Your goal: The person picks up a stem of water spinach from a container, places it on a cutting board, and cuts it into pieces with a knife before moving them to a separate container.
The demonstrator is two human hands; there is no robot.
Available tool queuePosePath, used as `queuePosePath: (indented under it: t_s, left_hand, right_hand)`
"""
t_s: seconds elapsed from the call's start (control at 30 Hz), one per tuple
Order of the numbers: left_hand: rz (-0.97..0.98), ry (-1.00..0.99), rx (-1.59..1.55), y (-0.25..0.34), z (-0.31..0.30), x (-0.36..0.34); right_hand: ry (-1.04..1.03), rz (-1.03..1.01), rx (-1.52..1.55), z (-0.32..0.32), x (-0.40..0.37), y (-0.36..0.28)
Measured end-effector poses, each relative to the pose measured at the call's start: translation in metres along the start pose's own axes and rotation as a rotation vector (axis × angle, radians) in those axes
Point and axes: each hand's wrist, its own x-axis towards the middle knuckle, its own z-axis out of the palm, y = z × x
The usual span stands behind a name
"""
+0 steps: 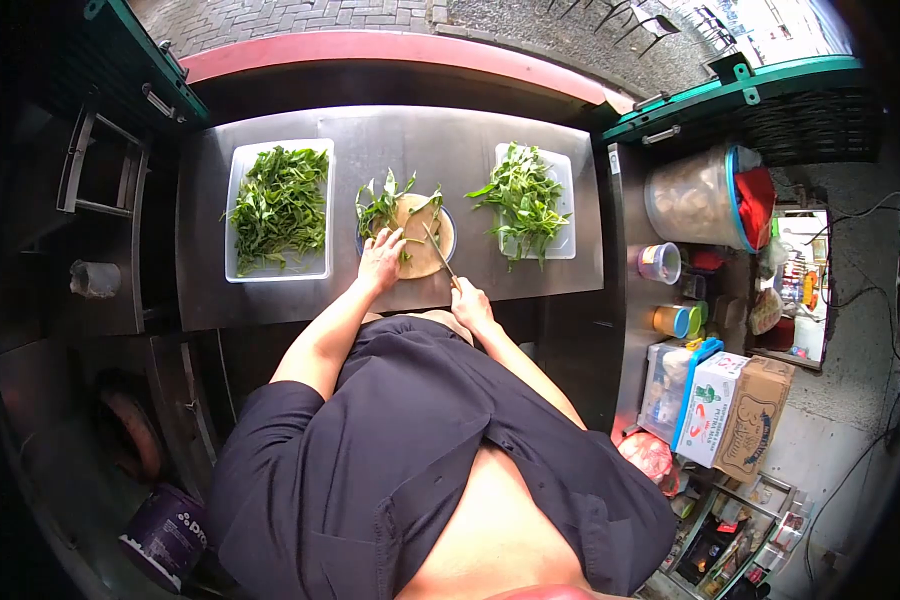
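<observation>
My left hand (380, 262) presses its curled fingers on leafy green stems at the left side of a round cutting board (425, 262). A bunch of leafy greens (378, 208) spreads out beyond those fingers, partly over the board's edge. My right hand (472, 304) grips a knife (437, 247) by its handle, and the blade points up and left over the board. On the left stands a white tray (232, 250) heaped with cut leafy greens (282, 205). Another white tray (562, 240) on the right holds longer leafy greens (526, 200), some hanging over its rim.
The steel table (450, 135) carries the board and both trays. To the right, a shelf holds a large tub (692, 198), small plastic containers (660, 263) and a cardboard box (755, 420). A purple bucket (165, 535) stands low at the left.
</observation>
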Motion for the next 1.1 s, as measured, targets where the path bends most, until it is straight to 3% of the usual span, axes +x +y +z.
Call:
queuePosePath:
  t_s: [0.27, 0.63, 1.1]
  left_hand:
    - [0.016, -0.005, -0.02, -0.004, -0.012, 0.001]
    - [-0.005, -0.039, -0.033, -0.004, -0.011, -0.001]
    - [0.03, -0.142, 0.052, -0.011, -0.01, -0.001]
  right_hand:
    - [-0.102, -0.035, -0.015, 0.023, 0.016, -0.016]
    - [-0.203, -0.015, -0.073, -0.002, 0.009, -0.035]
    - [-0.155, 0.002, -0.152, 0.007, 0.002, -0.045]
